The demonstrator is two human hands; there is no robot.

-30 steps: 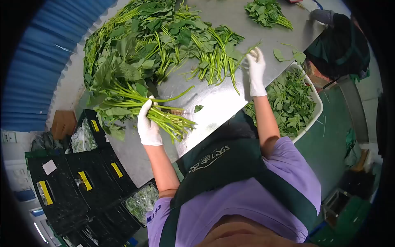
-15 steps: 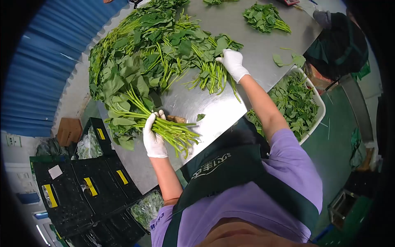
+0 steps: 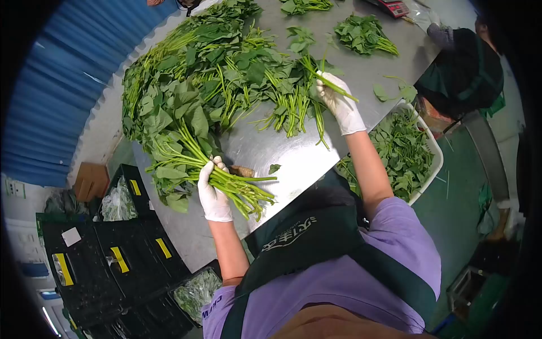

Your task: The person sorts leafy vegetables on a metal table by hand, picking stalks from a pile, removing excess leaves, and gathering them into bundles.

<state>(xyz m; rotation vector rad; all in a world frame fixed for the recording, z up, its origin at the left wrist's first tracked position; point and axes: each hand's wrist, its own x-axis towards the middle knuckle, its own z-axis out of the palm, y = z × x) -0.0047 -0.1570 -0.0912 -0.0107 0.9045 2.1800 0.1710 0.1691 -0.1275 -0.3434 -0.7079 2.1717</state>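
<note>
In my white-gloved left hand (image 3: 214, 195) is a thick bunch of leafy green stems (image 3: 195, 148), its cut ends pointing right and its leaves spreading to the left. My right hand (image 3: 339, 101), also gloved, is raised above the metal table and closed around a few leafy stems (image 3: 333, 86), with leaves at the upper left. Left of that hand lies a large heap of the same greens (image 3: 226, 68). Beside my left hand, a brown object (image 3: 241, 170) rests on the table, partly hidden; I cannot tell what it is.
Small bunches (image 3: 366, 35) lie across the steel table (image 3: 305, 164). A white basket (image 3: 432, 164) full of greens stands right of it. Black crates (image 3: 141, 254) are stacked at lower left. Another person (image 3: 463, 68) is at the upper right, near a red device (image 3: 395, 8).
My right hand has lifted away from the heap, turned, and now carries a few stems. My left hand keeps its bunch in nearly the same place.
</note>
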